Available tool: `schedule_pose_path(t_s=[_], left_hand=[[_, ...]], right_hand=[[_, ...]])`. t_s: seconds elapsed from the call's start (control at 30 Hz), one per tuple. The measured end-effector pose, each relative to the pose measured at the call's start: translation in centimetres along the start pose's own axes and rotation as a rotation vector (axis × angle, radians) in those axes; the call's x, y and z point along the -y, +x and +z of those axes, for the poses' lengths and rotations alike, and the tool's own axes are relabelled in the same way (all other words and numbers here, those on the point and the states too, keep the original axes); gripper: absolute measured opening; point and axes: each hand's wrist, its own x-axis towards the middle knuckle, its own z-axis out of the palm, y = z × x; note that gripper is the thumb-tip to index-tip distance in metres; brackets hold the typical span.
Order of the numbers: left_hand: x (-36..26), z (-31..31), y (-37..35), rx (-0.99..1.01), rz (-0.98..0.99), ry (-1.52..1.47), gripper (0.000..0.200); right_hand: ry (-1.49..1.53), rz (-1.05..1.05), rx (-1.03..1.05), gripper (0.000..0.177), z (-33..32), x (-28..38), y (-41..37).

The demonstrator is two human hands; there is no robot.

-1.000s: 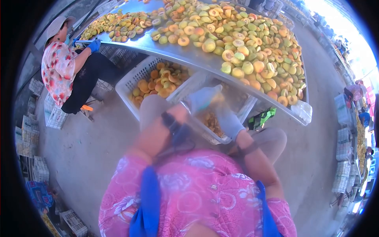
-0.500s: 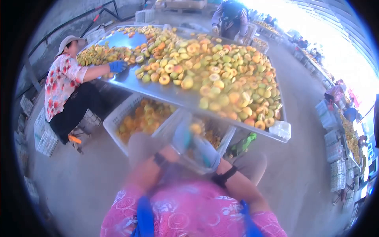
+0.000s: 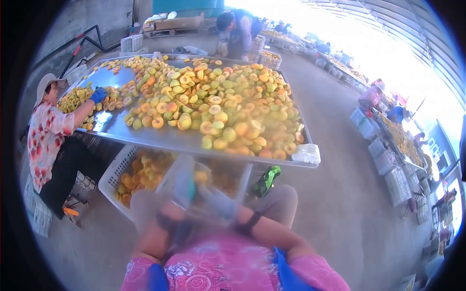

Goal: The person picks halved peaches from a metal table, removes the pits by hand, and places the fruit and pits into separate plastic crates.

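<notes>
Both my hands are gloved and hazy, held low over the crates in front of my lap. My left hand (image 3: 183,184) is upright at the edge where two crates meet, its fingers blurred. My right hand (image 3: 219,202) reaches leftward toward it, fingers pointing at the left hand. A yellow-orange fruit (image 3: 200,176) shows just beyond the fingertips, between the two hands; I cannot tell whether either hand grips it. Under them, a crate (image 3: 242,182) holds darker fruit pieces. The white crate (image 3: 112,180) to the left holds orange fruit.
A metal table (image 3: 160,138) bears a heap of halved stone fruit (image 3: 218,99), with a clear plastic bundle (image 3: 307,153) at its corner. A blue-gloved co-worker (image 3: 48,126) sits left; another person (image 3: 238,36) is behind the table. A green bag (image 3: 267,180) lies by my right knee.
The view has swung right, so the table and crates sit further left. My hands stay close together over the crates. The left co-worker's gloved hand has moved back over the fruit.
</notes>
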Motion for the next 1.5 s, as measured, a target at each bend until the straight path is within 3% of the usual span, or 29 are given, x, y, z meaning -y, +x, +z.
schedule_pose_path(t_s=[0.03, 0.07, 0.13, 0.17, 0.23, 0.3, 0.37, 0.4, 0.43, 0.47, 0.5, 0.53, 0.6, 0.67, 0.7, 0.73, 0.87, 0.93, 1.03, 1.1, 1.2, 1.23, 1.3, 1.37, 1.5], left_hand=[[0.2, 1.4, -0.2, -0.147, 0.005, -0.113, 0.054], [1.9, 0.5, 0.4, -0.14, 0.004, -0.114, 0.054], [6.2, -1.9, 2.6, -0.322, 0.257, 0.197, 0.054], [4.1, -1.0, 1.9, -0.316, 0.257, 0.193, 0.054], [-0.2, -0.1, -0.1, -0.002, 0.005, -0.039, 0.054], [-0.7, 0.6, -0.8, -0.036, 0.013, -0.016, 0.054], [0.5, 0.4, 0.0, -0.066, 0.033, 0.007, 0.054], [3.1, -0.7, 1.2, -0.13, 0.19, 0.183, 0.055], [4.5, -1.6, 1.8, -0.192, 0.349, 0.358, 0.055], [4.4, -1.9, 2.1, -0.185, 0.351, 0.356, 0.055], [4.4, -2.2, 2.4, -0.166, 0.266, 0.288, 0.056], [4.6, -2.4, 2.5, -0.147, 0.178, 0.219, 0.056], [4.9, -2.6, 2.0, -0.113, 0.19, 0.315, 0.057], [3.5, -2.0, 1.2, -0.053, 0.233, 0.518, 0.059], [1.8, -1.4, 0.8, 0.045, 0.068, 0.387, 0.059], [1.9, -1.4, 1.1, 0.052, 0.068, 0.385, 0.059], [2.2, -2.0, 0.9, 0.117, -0.056, 0.303, 0.058], [1.6, -1.7, 0.4, 0.055, -0.11, 0.192, 0.056], [2.6, -2.3, 0.8, 0.092, -0.09, 0.277, 0.054], [3.4, -3.0, 1.0, 0.108, -0.078, 0.376, 0.053], [3.5, -3.2, 1.1, 0.196, 0.087, 0.591, 0.053], [3.2, -3.2, 1.2, 0.226, 0.053, 0.536, 0.053], [2.2, -2.8, 0.9, 0.258, 0.019, 0.479, 0.053], [1.0, -1.9, 0.7, 0.168, -0.266, 0.136, 0.053], [2.1, -2.0, 1.0, 0.263, -0.147, -0.119, 0.047]], right_hand=[[-0.069, -0.048, -0.045, 0.037, 0.2, -0.4, 0.4], [-0.07, -0.051, -0.052, 0.037, 0.3, -1.2, 0.7], [-0.111, -0.206, -0.02, 0.037, 0.0, -2.4, 1.1], [-0.168, -0.166, -0.076, 0.037, 0.9, -0.6, -0.1], [-0.158, -0.043, -0.021, 0.039, 0.8, 1.7, -0.6], [-0.141, 0.083, 0.035, 0.044, 1.0, 1.9, -1.1], [-0.564, -0.279, -0.086, 0.042, 1.8, 0.9, -1.2], [-0.565, -0.279, -0.092, 0.042, 1.7, -0.6, -0.8], [-0.37, -0.317, -0.105, 0.039, 1.4, -2.6, 0.1], [-0.176, -0.356, -0.117, 0.037, 1.4, -2.8, 0.7], [0.001, -0.123, -0.14, 0.036, 1.1, -3.0, 1.1], [0.001, -0.121, -0.147, 0.036, 0.9, -2.0, 0.6], [0.323, 0.179, 0.141, 0.035, 0.0, 0.2, -0.6], [0.181, 0.159, 0.084, 0.034, -0.4, -2.5, 1.0], [0.192, 0.171, 0.052, 0.033, -0.2, -3.4, 1.3], [0.204, 0.184, 0.02, 0.032, -0.1, -3.2, 1.3], [0.429, 0.229, 0.209, 0.031, -0.2, -3.2, 0.3], [0.42, 0.32, 0.268, 0.034, -1.0, -3.3, 0.7], [0.542, 0.374, 0.266, 0.036, -0.8, -3.8, 0.5], [0.398, 0.318, 0.163, 0.035, -0.5, -4.5, 0.6], [0.474, 0.347, 0.131, 0.034, -0.2, -3.9, 0.1], [0.473, 0.345, 0.128, 0.034, -0.2, -3.6, 0.0], [0.53, 0.378, 0.31, 0.034, -0.4, -2.8, -0.3], [0.577, 0.431, 0.31, 0.034, 0.1, -1.0, -0.9], [0.722, 0.533, 0.325, 0.034, 0.1, 0.4, -1.1]])
